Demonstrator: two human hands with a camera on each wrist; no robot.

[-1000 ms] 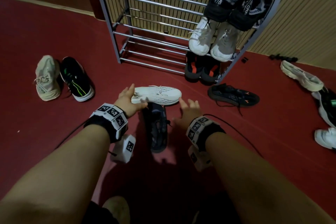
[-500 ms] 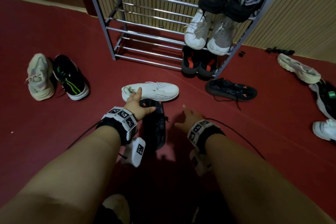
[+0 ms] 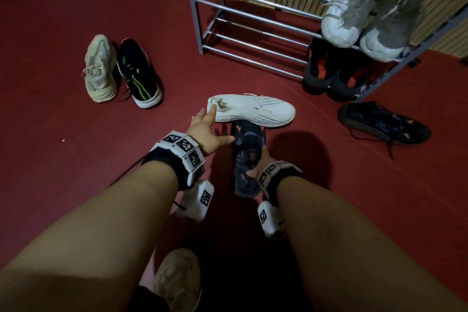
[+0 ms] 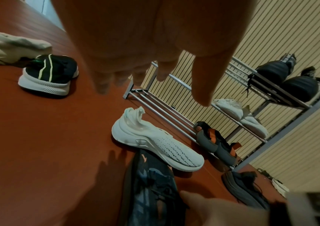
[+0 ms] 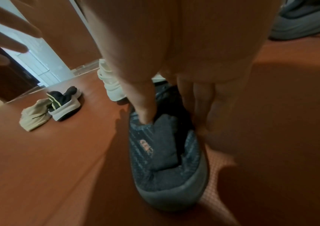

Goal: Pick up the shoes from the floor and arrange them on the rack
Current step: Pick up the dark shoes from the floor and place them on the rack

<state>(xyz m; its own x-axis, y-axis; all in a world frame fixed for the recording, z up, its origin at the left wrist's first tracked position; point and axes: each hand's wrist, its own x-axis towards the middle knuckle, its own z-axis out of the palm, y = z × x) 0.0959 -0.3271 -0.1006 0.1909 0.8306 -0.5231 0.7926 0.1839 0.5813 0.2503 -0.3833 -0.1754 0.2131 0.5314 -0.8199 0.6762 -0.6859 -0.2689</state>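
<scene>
The right hand [image 3: 260, 164] has its fingers [image 5: 145, 105] curled into the collar of the dark blue sneaker [image 3: 247, 157], which lies on the red floor [image 3: 63, 159]. At its 12 o'clock lies the white knit sneaker [image 3: 253, 110]; the left hand [image 3: 205, 129] hovers there, fingers spread wide. The shoe rack [image 3: 253, 20] stands at 1 o'clock.

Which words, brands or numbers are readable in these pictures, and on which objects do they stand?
None reads clearly.
beige shoe: side lettering, too blurred.
dark shoe: orange heel mark, blurred.
wristbands: black-and-white code squares, no words.
</scene>
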